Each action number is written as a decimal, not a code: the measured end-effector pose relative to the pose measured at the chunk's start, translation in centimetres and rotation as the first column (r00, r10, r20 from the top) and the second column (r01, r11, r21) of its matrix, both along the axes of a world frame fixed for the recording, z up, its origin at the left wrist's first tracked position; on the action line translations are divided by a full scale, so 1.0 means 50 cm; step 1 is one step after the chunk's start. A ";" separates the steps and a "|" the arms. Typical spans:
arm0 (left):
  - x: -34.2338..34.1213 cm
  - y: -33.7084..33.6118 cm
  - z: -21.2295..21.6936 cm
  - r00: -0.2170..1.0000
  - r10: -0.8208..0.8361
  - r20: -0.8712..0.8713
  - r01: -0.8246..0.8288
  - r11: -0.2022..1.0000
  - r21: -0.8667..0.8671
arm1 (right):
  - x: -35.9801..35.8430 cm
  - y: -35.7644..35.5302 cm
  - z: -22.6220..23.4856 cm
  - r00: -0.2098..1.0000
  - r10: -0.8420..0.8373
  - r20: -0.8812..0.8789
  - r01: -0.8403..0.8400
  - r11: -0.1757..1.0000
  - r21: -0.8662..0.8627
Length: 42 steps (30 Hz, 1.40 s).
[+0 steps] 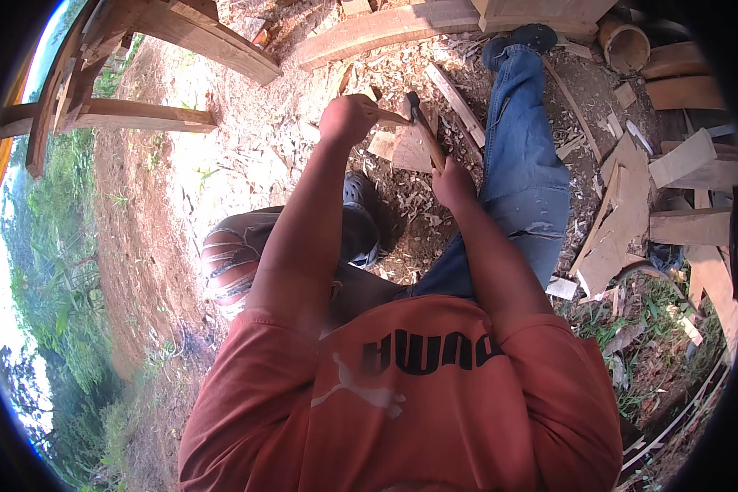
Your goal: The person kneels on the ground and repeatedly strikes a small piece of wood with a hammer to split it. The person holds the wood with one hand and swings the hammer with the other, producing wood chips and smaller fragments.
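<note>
My left hand (348, 120) is closed around one end of a short wooden piece (392, 117), whose free end points right. In my right hand (454, 182) is the wooden handle of a hatchet (425, 129); its dark head is raised beside the tip of the wooden piece, and its edge is too small to make out. Beneath both lies a wood block (412, 150) on the ground between my legs. Whether the wooden piece touches the block or the hatchet head, I cannot tell.
Wood chips and shavings cover the ground around the block. A curved timber (389, 34) lies beyond it. Wooden framework (209, 41) stands at the far left. Boards and offcuts (619, 213) are piled at the right, with a hollow log-like tube (625, 47) at the back.
</note>
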<state>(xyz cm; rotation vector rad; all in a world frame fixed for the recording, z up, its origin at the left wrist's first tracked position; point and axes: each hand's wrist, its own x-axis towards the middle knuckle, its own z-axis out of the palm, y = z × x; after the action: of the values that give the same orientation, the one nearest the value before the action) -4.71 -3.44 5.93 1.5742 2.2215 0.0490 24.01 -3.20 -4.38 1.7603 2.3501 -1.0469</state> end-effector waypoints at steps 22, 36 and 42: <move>-0.002 0.023 -0.040 0.998 -0.037 -0.052 0.035 0.999 -0.028 | -0.014 0.013 0.063 0.998 -0.011 -0.070 0.010 1.000 -0.008; -0.228 0.034 0.285 0.914 -0.298 -0.274 0.381 0.862 0.333 | -0.003 0.051 0.036 0.936 -0.334 -0.107 0.227 0.810 -0.541; -0.043 -0.053 0.519 0.986 0.081 -0.144 -0.037 0.958 0.285 | 0.029 0.087 0.012 0.821 -0.539 -0.188 0.243 0.628 -0.739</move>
<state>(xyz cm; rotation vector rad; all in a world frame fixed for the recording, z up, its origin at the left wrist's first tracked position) -6.86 -6.10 31.89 1.7068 2.4712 0.2816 25.44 1.14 -3.79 1.8692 1.3122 -2.1757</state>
